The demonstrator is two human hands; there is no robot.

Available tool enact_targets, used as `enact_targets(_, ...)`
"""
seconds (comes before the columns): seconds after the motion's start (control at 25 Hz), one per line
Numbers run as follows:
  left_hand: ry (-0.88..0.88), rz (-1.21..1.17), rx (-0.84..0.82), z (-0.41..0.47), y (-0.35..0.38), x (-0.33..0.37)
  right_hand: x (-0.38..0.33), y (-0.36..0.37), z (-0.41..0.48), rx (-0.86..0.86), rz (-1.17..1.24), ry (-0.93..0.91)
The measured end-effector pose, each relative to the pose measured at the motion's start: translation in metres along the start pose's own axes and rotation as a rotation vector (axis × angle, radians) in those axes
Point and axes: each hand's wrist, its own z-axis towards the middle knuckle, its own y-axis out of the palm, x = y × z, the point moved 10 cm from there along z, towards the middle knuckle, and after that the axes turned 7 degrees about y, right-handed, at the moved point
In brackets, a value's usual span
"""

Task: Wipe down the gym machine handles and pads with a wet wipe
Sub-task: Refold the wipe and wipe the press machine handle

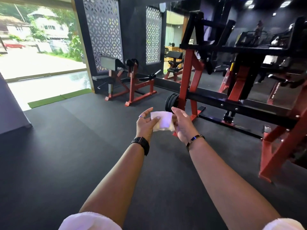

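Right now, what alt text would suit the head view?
The left hand and right hand hold a white square wet wipe between them above a dark grey floor. A red-and-black metal gym machine stands beyond, to the right, untouched.

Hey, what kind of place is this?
Most likely a gym: a red and black weight machine stands on dark flooring, weight plates hang on its frame, and a wall mirror runs behind it.

At mid-frame the white folded wet wipe (162, 120) sits between the left hand (145, 125) and the right hand (182, 125). The red-and-black steel gym machine (232, 106) fills the right side. The red-framed padded bench (132, 85) stands upper centre, a green mat (54, 99) left of it.
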Motion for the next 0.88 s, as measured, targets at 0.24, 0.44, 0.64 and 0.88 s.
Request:
enact_targets(0.24, 0.036, 0.022, 0.006, 0.173, -0.002, -0.045, 0.0, 0.027, 0.181, -0.072, -0.006, 0.027)
enact_targets(0.44, 0.007, -0.054, 0.05, 0.327, -0.034, -0.105, 0.012, 0.075, 0.343, -0.079, 0.057, 0.031)
enact_targets(0.64, -0.011, -0.014, 0.037, 0.507, -0.055, -0.128, -0.005, 0.127, 0.514, -0.043, 0.109, 0.034)
enact_targets(0.88, 0.004, 0.005, 0.049, 0.694, -0.071, -0.166, -0.017, 0.164, 0.692, 0.007, 0.205, 0.033)
